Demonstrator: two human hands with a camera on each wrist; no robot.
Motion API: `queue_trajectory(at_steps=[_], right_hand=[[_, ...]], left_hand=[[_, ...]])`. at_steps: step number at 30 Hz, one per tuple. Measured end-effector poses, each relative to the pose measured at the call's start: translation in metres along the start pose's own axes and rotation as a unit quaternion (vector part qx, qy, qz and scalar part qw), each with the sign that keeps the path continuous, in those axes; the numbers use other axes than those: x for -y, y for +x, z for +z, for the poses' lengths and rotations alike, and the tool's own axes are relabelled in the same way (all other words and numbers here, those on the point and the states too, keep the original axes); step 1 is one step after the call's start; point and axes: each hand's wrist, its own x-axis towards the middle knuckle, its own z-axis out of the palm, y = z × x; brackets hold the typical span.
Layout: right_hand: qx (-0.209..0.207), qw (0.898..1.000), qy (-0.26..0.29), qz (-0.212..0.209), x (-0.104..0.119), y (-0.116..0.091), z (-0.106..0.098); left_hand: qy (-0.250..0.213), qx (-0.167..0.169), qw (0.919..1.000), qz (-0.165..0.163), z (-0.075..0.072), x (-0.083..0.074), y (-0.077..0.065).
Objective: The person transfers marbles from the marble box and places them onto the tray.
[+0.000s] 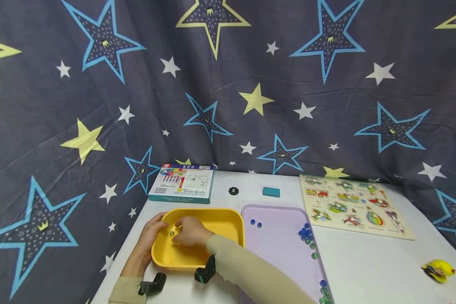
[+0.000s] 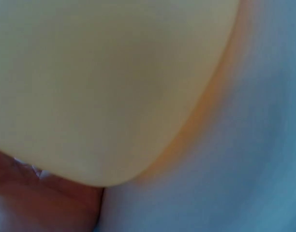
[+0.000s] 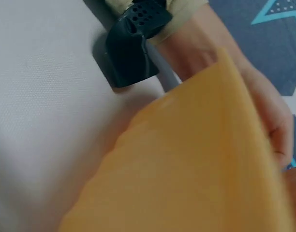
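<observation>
In the head view a deep yellow tray [image 1: 224, 217] stands on the white table. My left hand [image 1: 147, 236] grips its left rim, and the right wrist view shows that hand [image 3: 264, 104] behind the tray wall. Most of the left wrist view is the tray's blurred side [image 2: 114, 87]. My right hand [image 1: 191, 232] reaches down inside the tray, thumb and forefinger apart. Right at those fingertips is a green glass marble [image 1: 172, 233]. The right palm is hidden.
A lilac tray [image 1: 273, 253] lies to the right, with blue marbles [image 1: 305, 232] and green ones along its right side. Behind are a boxed set [image 1: 182, 183], a black disc [image 1: 233, 191] and a teal block [image 1: 271, 192]. A picture puzzle board [image 1: 353, 207] and yellow toy [image 1: 438, 270] lie farther right.
</observation>
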Motion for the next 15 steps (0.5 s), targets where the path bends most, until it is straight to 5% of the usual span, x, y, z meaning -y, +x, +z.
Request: queue_trajectory(at_steps=[15], right_hand=[[-0.059,0.996,0.063,0.007,0.002,0.011,0.025]], left_hand=[[-0.015,-0.001,0.9998,0.013,0.001,-0.003,-0.001]])
